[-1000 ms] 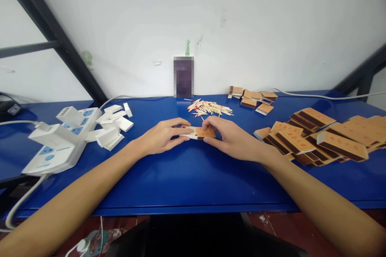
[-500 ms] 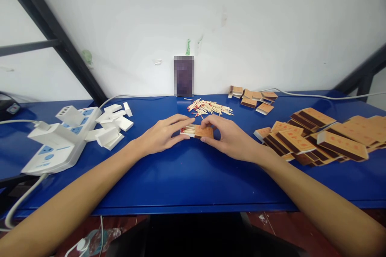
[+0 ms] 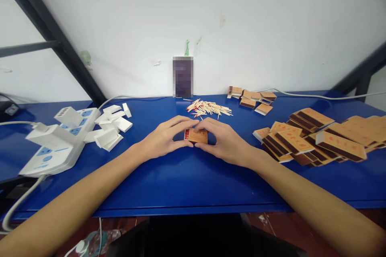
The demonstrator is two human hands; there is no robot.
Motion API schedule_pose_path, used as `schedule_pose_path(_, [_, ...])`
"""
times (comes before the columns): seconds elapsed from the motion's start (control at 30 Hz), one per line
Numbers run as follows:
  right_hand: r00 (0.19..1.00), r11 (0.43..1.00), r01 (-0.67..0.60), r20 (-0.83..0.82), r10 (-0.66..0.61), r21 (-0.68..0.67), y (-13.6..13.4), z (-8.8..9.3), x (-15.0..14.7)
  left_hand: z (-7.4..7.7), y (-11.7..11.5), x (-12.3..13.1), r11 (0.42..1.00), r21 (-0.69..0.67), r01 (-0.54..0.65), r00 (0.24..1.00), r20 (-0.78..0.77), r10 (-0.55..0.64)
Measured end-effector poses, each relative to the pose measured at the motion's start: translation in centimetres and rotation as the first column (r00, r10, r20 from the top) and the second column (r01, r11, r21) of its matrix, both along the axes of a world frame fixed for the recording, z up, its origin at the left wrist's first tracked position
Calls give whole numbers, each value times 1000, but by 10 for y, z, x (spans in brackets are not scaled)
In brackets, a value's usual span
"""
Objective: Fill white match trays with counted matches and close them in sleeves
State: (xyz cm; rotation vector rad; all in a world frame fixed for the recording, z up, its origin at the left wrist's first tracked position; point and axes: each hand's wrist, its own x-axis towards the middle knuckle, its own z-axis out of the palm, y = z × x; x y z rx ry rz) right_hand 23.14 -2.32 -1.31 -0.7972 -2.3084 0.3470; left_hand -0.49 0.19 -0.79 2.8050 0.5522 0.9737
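An orange matchbox (image 3: 196, 135) sits between my two hands at the middle of the blue table (image 3: 187, 184). My left hand (image 3: 164, 138) pinches its left end with thumb and fingers. My right hand (image 3: 221, 139) grips its right end the same way. The box's inner drawer is almost fully inside; only a sliver of red match heads shows at the left end. A pile of loose matches (image 3: 209, 107) lies just behind my hands.
Several white inner trays (image 3: 112, 128) lie at the left beside two white power strips (image 3: 54, 144) with cables. A heap of orange matchboxes (image 3: 316, 134) fills the right side, and a smaller cluster (image 3: 253, 98) sits at the back. A blurred dark card (image 3: 182, 76) leans on the wall.
The matchbox drawer, sticking out to the left a second ago, has been pushed into the sleeve. My hands have drawn closer together around the box.
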Motion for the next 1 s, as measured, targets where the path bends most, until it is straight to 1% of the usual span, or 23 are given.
schedule_pose_path(0.13, [1000, 1000, -16, 10, 16, 25, 0, -2, 0, 3, -1, -1, 991, -133, -1, 1000, -10, 0])
schedule_pose_path(0.27, [1000, 998, -14, 10, 13, 53, 0, 0, 1, 9, 4, -8, 975, -213, -63, 991, -125, 37])
schedule_pose_path(0.33, [1000, 999, -16, 8, 15, 43, -1, 2, 1, 11, 7, -11, 970, -228, -82, 981, -192, 38])
schedule_pose_path(0.4, [999, 999, -35, 15, 35, 11, -2, 4, 2, 10, 9, -12, 969, -237, -74, 973, -232, 18])
schedule_pose_path(0.5, [997, 996, -76, 29, 78, -55, -5, 6, 3, 8, 10, -12, 967, -252, -30, 969, -245, -34])
schedule_pose_path(0.6, [995, 992, -94, 22, 96, -88, -6, 7, 3, 7, 9, -11, 966, -260, 1, 970, -234, -64])
schedule_pose_path(1.0, [993, 991, -116, 19, 118, -68, -4, 2, 2, 5, 9, -11, 966, -258, -17, 968, -246, -48])
